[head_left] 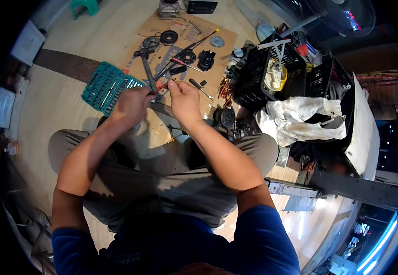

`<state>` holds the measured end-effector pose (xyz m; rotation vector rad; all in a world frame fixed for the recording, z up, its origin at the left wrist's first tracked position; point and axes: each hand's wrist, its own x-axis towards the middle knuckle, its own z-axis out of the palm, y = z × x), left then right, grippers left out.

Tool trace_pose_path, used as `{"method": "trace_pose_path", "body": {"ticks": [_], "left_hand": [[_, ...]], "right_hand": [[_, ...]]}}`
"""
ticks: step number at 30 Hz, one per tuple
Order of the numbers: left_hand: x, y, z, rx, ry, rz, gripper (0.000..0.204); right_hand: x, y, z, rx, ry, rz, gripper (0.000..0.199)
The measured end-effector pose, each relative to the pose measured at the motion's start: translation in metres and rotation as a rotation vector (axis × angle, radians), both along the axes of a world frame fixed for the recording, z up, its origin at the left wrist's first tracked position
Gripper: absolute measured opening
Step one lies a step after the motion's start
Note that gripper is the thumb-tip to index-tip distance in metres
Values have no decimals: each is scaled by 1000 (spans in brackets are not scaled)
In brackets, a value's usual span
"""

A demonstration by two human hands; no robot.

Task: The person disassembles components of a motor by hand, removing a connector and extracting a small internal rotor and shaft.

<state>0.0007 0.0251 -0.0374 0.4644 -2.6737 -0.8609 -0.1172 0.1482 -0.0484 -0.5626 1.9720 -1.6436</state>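
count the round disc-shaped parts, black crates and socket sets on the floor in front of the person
round disc-shaped parts on the cardboard: 3 (grey gear-like one, black ring, silver disc)
black crates: 2 ()
teal socket set case: 1
total: 6

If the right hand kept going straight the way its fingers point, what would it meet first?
Probably the pliers lying on the cardboard sheet just beyond the fingertips of the right hand. Depth is unclear, so the hand might pass above them.
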Motion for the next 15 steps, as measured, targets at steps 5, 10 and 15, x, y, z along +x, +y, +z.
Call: {"method": "trace_pose_path", "body": {"ticks": [5,10,15], "left_hand": [[-2,7,9,-66,-77,10,20],[5,0,6,437,-117,-81,22],[10,-8,17,1250,-185,-111,25]], "right_hand": [[8,1,8,20,115,-2,26],[4,0,14,-143,-6,48,21],[8,3,25,-146,-230,124,21]]}}
